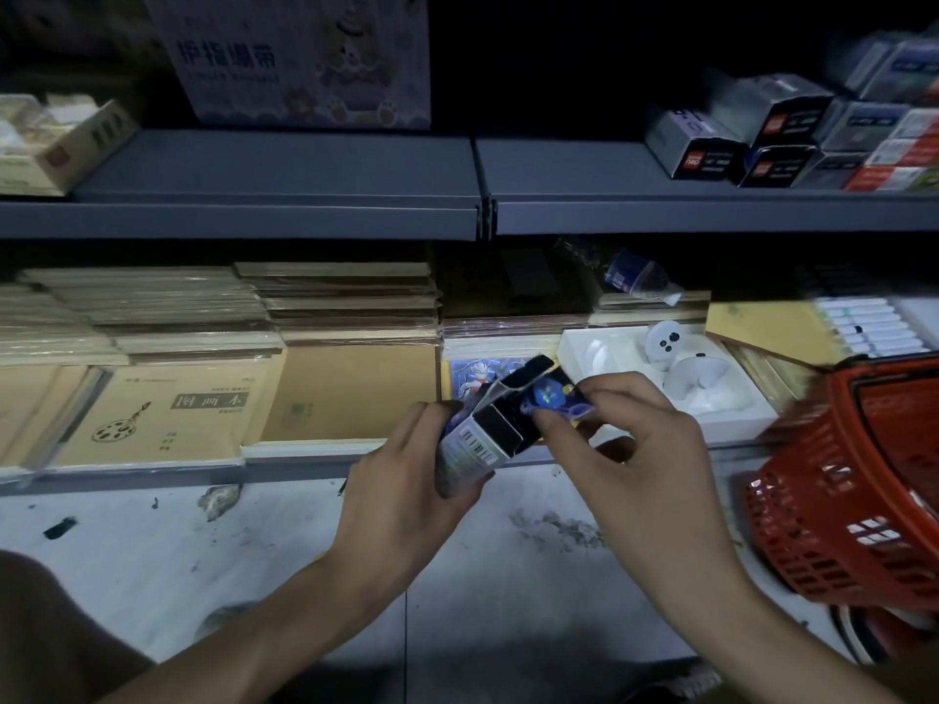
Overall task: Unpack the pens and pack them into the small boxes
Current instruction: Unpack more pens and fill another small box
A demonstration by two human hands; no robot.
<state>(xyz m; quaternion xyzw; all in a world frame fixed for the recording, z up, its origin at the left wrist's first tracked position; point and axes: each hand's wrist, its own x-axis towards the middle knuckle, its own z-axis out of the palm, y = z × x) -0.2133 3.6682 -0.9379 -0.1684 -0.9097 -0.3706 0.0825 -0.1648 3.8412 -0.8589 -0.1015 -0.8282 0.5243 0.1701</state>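
**A:** Where is the box relative to the hands?

**B:** It is between them. The left grip (406,480) wraps the lower end of the small box (480,442), with the thumb on the near face and the fingers curled round the back. The right grip (640,449) pinches the blue flap (551,396) at the upper end between thumb and forefinger. Its other fingers are loosely curled and hold nothing.

**A:** How does the box look?

**B:** It is a long, narrow carton, tilted so the open end points up and to the right. The face by the left grip is white with a barcode. The flap is printed blue and purple with a round, bright motif. The mouth is dark and seems split into two cells, and I cannot tell whether anything is inside.

**A:** What about edges and room to move?

**B:** The box is held in the air above the front lip of the lower shelf (152,472), not touching it. Stacks of brown notebooks (167,414) lie flat behind and to the left. A white tray (599,348) sits just behind the right grip. A red basket (853,500) leans near that hand's outer side. Pale floor (254,551) lies open below and to the left. The upper shelf (284,165) is well above.
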